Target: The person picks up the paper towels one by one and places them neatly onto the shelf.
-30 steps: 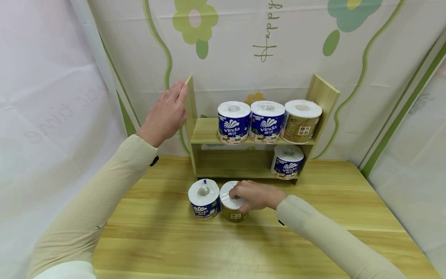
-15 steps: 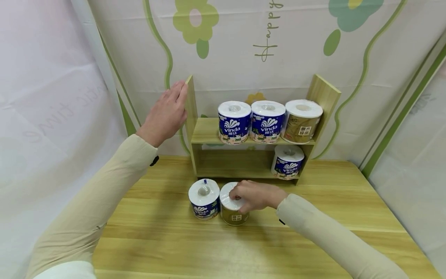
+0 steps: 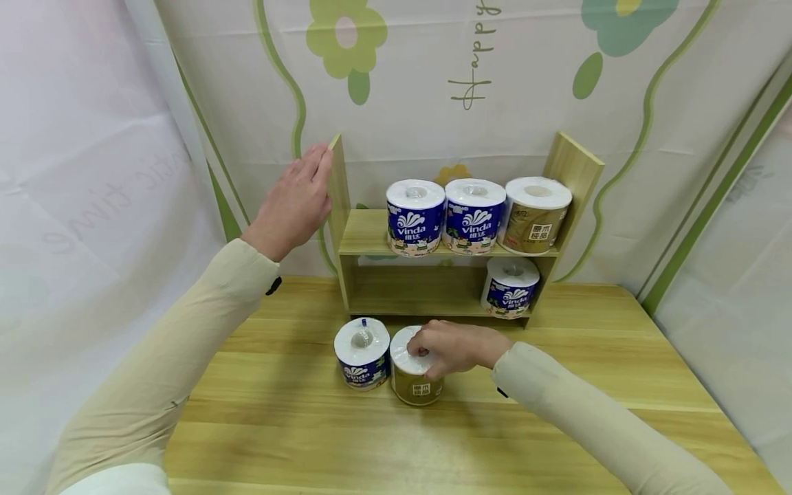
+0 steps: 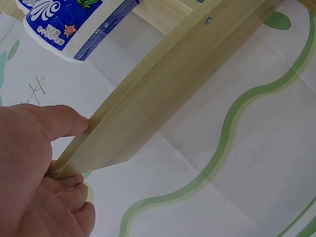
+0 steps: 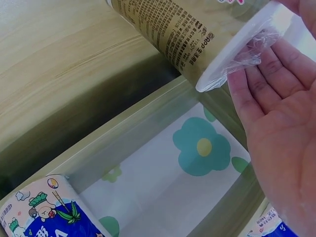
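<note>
My left hand [image 3: 293, 199] grips the top of the left side panel [image 4: 143, 94] of a small wooden shelf. In the left wrist view its thumb lies on one side of the board and its fingers on the other. My right hand [image 3: 454, 347] holds a gold-wrapped toilet paper roll [image 3: 414, 386] standing in front of the shelf. Its fingers [image 5: 271, 81] dip into the plastic-covered core. Close beside that roll, on its left, a blue-wrapped toilet paper roll [image 3: 363, 371] stands upright.
The upper shelf board [image 3: 365, 234] carries two blue-wrapped rolls [image 3: 416, 223] and a gold-wrapped roll [image 3: 535, 220]. Another blue-wrapped roll [image 3: 510, 289] sits at the right end of the lower level. A patterned cloth [image 3: 408, 124] hangs behind, above the wooden table [image 3: 297, 433].
The gold-wrapped toilet paper roll in my right hand has shifted slightly toward me. My left hand stays on the side panel, and the other rolls keep their places.
</note>
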Tool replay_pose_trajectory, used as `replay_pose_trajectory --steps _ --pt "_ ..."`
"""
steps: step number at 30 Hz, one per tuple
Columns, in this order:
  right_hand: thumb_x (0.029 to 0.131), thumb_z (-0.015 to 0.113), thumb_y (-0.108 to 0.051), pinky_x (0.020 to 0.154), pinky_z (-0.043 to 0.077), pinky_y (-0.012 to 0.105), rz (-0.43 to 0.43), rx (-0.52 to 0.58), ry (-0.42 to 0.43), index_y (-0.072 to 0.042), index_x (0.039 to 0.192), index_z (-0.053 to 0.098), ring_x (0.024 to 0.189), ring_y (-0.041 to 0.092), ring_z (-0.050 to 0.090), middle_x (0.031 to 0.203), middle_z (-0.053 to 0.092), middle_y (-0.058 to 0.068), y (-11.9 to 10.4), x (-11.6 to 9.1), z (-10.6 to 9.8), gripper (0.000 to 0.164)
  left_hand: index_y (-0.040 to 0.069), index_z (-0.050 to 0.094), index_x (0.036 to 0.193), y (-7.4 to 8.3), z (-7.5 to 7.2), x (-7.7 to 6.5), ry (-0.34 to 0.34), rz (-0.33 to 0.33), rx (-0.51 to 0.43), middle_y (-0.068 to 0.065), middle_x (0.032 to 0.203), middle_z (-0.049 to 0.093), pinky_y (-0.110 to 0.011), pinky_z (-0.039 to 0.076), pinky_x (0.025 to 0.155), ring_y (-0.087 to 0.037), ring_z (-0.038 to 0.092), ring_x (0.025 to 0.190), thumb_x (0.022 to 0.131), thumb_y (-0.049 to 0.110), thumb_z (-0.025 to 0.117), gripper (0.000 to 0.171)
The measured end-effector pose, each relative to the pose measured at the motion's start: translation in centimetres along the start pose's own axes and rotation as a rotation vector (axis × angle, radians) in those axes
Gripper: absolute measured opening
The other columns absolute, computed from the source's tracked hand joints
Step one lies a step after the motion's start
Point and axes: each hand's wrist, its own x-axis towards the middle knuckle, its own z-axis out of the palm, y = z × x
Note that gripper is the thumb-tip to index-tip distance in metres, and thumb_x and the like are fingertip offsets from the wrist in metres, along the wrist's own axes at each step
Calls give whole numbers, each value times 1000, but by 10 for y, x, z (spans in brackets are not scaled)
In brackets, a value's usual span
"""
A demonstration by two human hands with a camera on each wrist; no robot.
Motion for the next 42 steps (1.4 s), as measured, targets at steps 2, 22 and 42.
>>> replay_pose_trajectory --steps 2,22,42 --pt "82 79 -9 58 29 17 3 1 -4 -12 77 53 64 2 36 73 41 -3 0 0 -1 27 -16 26 158 0 0 0 -3 -1 -1 -33 167 31 -57 32 129 -44 29 159 105 5 49 62" --pt "82 77 -11 58 28 17 21 -5 -26 -12 78 51 64 2 35 72 35 -9 -3 -8 -4 27 -16 26 157 0 1 0 7 3 -7 -34 166 32 -57 32 129 -45 31 159 104 5 50 62" --pt "81 75 -8 60 29 17 63 1 -2 -12 78 49 65 3 33 72 34 -9 4 -25 -9 26 -16 29 156 0 2 0 46 14 -37 -35 165 33 -58 34 128 -46 32 158 103 1 50 60"
